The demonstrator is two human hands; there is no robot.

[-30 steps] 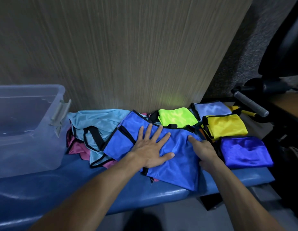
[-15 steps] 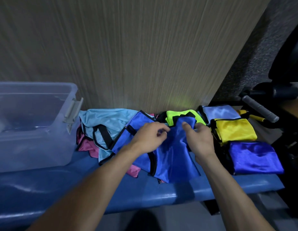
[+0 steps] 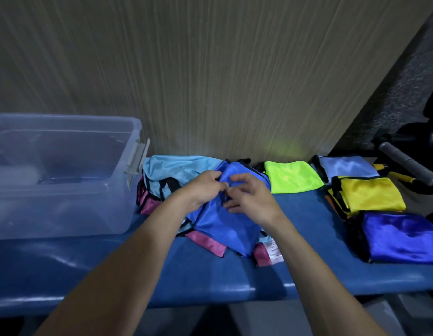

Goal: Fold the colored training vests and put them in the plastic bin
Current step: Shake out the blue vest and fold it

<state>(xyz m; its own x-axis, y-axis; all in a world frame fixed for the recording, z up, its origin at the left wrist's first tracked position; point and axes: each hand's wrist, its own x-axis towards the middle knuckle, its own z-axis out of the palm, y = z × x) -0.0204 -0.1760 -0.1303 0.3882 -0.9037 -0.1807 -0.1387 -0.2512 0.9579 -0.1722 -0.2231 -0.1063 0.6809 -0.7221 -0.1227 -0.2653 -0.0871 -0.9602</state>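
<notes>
Blue satin bunches between both hands: the left hand (image 3: pixel 203 187) and the right hand (image 3: pixel 247 197) each pinch a fold of the royal blue vest (image 3: pixel 222 221) at its far end, fingertips almost touching one another. The vest hangs down towards the near edge of the padded blue desk (image 3: pixel 210 275), draped over a pink vest (image 3: pixel 205 242) whose white label shows on the right. Just left of the hands, a light blue vest (image 3: pixel 176 168) with black trim lies crumpled against the wall. Further left stands the clear plastic bin (image 3: pixel 65 175), its grey latch turned towards the pile. To the right, folded vests lie flat on the desk: a neon green vest (image 3: pixel 293 177), a pale blue vest (image 3: pixel 346 166), a yellow vest (image 3: pixel 368 194) and, nearest, a deep purple-blue vest (image 3: pixel 402 236).
</notes>
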